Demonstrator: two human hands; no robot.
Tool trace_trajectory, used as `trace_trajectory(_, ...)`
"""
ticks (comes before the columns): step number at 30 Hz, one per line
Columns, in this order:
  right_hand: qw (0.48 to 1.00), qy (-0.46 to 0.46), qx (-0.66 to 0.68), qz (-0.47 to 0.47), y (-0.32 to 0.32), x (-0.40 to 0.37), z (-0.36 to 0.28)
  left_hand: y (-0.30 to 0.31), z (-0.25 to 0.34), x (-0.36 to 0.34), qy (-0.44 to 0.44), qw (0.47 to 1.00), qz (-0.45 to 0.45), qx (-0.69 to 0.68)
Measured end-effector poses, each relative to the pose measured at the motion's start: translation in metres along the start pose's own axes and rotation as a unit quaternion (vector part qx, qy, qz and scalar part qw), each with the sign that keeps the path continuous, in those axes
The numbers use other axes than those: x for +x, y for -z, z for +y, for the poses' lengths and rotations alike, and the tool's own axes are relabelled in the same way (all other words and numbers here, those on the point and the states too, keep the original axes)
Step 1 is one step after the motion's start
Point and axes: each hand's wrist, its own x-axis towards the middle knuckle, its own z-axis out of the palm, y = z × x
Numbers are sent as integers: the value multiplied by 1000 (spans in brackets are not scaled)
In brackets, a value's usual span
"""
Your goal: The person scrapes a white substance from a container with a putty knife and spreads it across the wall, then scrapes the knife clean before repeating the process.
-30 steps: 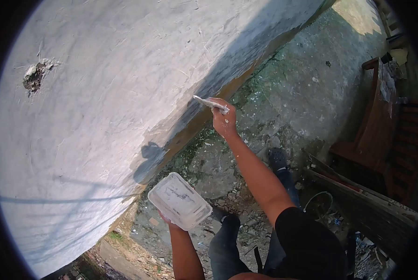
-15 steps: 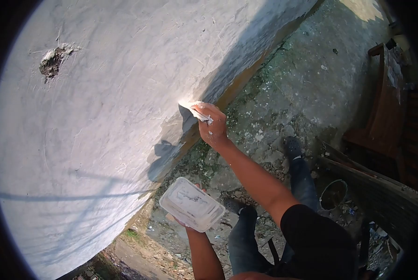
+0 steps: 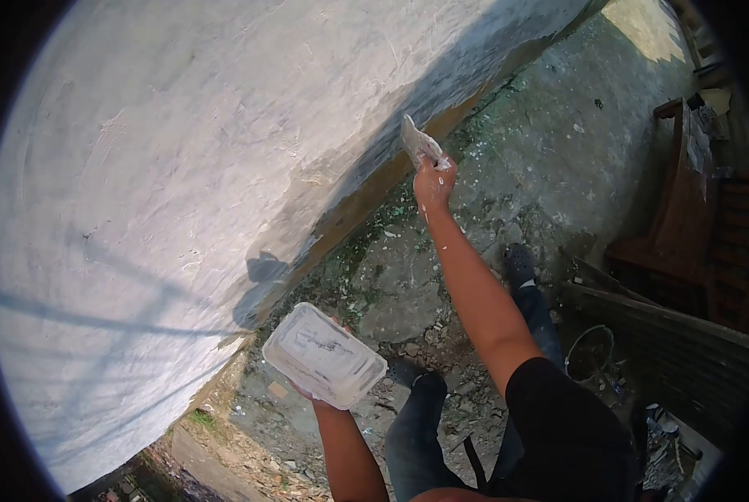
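Observation:
My right hand (image 3: 435, 182) grips a flat scraper (image 3: 418, 142) smeared with white putty, held up beside the shaded lower strip of the white wall (image 3: 182, 159). White spots mark the fingers and wrist. Lower down, my left hand (image 3: 304, 393) supports a shallow translucent plastic container (image 3: 324, 356) from beneath; most of that hand is hidden under it. Grey-white residue coats the container's inside. A damp-looking grey patch runs along the wall's bottom edge, near the scraper.
Rough concrete ground (image 3: 559, 159) with white splashes and rubble runs along the wall. At the right are a brown wooden furniture piece (image 3: 672, 213), a dark corrugated panel (image 3: 659, 330) and a bucket (image 3: 588, 351). My shoes (image 3: 520, 263) stand on the ground.
My right hand with the scraper has come off the sunlit wall surface and moved up and right. The container has shifted slightly left and up. The wall hole has left view.

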Motion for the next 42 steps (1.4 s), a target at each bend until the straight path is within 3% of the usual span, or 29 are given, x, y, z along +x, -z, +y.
trace_trajectory(1,995,51,13,-83,-8,-16,3,6,11,-8,0,1000,6,-1)
trace_trajectory(5,968,233,-3,-88,-47,-103,30,24,58,-39,3,1000,0,3)
trace_trajectory(10,937,298,-44,-179,-55,-190,52,51,97,-63,-12,999,21,25)
trace_trajectory(12,908,248,15,-337,-45,-198,54,54,101,-68,-36,997,25,60)
trace_trajectory(13,908,248,12,-337,-38,-198,53,53,102,-68,-35,997,27,57)
trace_trajectory(16,964,4,40,-264,-4,-186,61,53,95,-64,-18,996,90,20)
trace_trajectory(18,980,-39,25,-195,25,-162,85,59,83,-57,-6,998,56,19)
trace_trajectory(20,988,-120,-71,-73,47,-135,116,53,73,-50,4,996,87,-12)
trace_trajectory(21,985,-123,-80,-86,53,-126,118,51,67,-50,16,993,112,-38)
trace_trajectory(23,988,-146,-52,-5,51,-110,116,52,51,-45,-18,994,104,-40)
trace_trajectory(26,985,-173,-9,25,27,-111,114,59,43,-44,-44,992,100,-60)
trace_trajectory(28,991,-128,27,-34,-4,-122,135,72,39,-44,-53,989,102,-89)
trace_trajectory(30,995,-100,18,-17,-53,-152,162,95,43,-43,-50,997,25,-46)
trace_trajectory(32,994,29,76,-74,-102,-189,182,120,48,-39,-76,996,28,-35)
trace_trajectory(33,992,98,-4,-81,-112,-209,181,131,51,-40,-93,995,39,-21)
trace_trajectory(34,988,112,-28,-104,-115,-233,183,139,54,-41,-96,994,40,-27)
trace_trajectory(36,940,288,-83,-164,-103,-279,229,153,58,-44,-119,991,45,-41)
trace_trajectory(37,938,290,-86,-169,-86,-284,245,166,53,-42,-123,990,46,-46)
trace_trajectory(39,886,292,-87,-350,-55,-287,265,193,48,-44,-130,986,-63,-88)
trace_trajectory(40,882,295,-87,-357,-46,-277,268,196,44,-43,-138,984,-64,-92)
trace_trajectory(42,893,194,-27,-406,-21,-247,268,197,29,-39,-127,988,35,-77)
